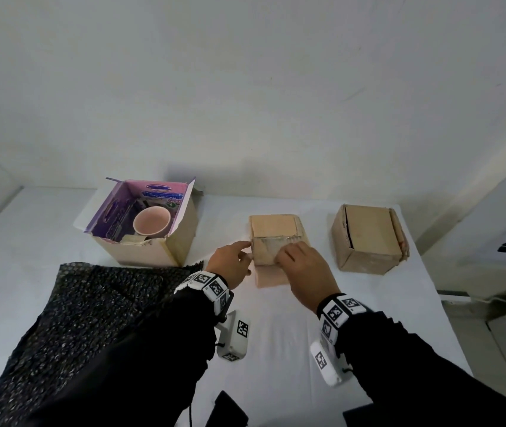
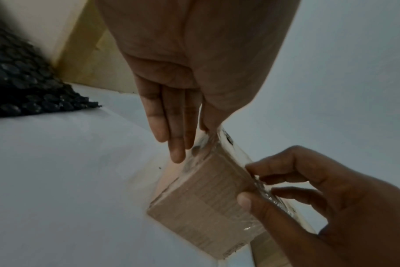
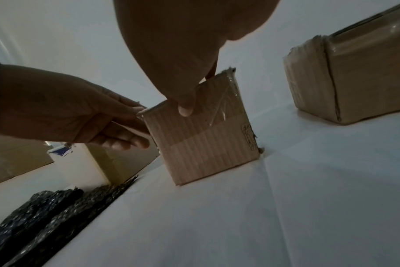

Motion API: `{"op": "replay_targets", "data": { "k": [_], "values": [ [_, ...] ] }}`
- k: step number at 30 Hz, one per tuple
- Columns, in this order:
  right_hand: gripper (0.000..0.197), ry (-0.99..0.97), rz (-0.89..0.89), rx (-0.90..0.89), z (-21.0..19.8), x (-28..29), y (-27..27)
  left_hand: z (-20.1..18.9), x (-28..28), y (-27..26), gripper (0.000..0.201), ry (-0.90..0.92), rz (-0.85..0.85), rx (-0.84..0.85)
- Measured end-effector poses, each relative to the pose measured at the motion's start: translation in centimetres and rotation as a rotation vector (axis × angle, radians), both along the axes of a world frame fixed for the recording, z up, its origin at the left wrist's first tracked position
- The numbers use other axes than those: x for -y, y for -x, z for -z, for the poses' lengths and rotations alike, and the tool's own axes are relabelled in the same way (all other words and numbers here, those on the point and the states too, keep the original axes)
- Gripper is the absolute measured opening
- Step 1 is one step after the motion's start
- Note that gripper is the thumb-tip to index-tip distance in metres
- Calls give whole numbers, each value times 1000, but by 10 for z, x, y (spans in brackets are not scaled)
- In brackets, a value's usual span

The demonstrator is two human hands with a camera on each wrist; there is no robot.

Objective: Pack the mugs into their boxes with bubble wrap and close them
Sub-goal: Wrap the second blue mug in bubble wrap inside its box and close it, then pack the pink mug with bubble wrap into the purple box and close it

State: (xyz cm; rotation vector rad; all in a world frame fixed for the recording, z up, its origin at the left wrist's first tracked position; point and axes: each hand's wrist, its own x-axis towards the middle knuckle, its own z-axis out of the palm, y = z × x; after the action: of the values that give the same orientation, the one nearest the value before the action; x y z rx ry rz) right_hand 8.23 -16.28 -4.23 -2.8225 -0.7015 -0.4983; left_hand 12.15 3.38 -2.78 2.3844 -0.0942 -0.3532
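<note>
Black bubble wrap [image 1: 98, 306] lies spread on the left of the white table [image 1: 276, 334], its sheet cut off by the lower frame edge and partly under the left sleeve. Behind it stands the open purple-lined cardboard box [image 1: 153, 229] with a pale pink mug [image 1: 152, 222] upright inside, mouth up; only the head view shows the mug, as the wrist views catch just that box's outer wall. At the centre sits the small brown corrugated cardboard box [image 1: 275, 238], its top flaps folded down and its taped front face toward the person. The left hand [image 1: 230, 261] touches the box's left upper corner: the left wrist view shows three fingers straight and pointing down beside the box, with thumb and forefinger apparently nipping the tape edge, though that contact is blurred. The right hand [image 1: 304, 269] rests on the near top edge; the right wrist view shows its thumb pressed on the front face, and the left wrist view shows its fingers curled round the shiny taped rim. To the right, well apart, stands the closed taped brown cardboard box [image 1: 368, 238], its contents hidden.
</note>
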Motion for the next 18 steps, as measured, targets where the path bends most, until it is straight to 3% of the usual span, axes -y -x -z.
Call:
{"op": "replay_targets", "data": {
  "k": [4,8,13,18],
  "values": [
    [28,-17,49,-36,-9,-6,-10,-22,-25,1,25,-45,15,107],
    [23,-243,2,-157,-16,-38,-12,-60,-72,-2,21,-66,-53,171],
    [23,-418,-163,-250,-31,-119,-3,-91,-147,10,17,-108,-117,278],
    [20,-414,-273,-587,-37,-212,19,-75,-226,39,12,-227,-139,179]
  ]
}}
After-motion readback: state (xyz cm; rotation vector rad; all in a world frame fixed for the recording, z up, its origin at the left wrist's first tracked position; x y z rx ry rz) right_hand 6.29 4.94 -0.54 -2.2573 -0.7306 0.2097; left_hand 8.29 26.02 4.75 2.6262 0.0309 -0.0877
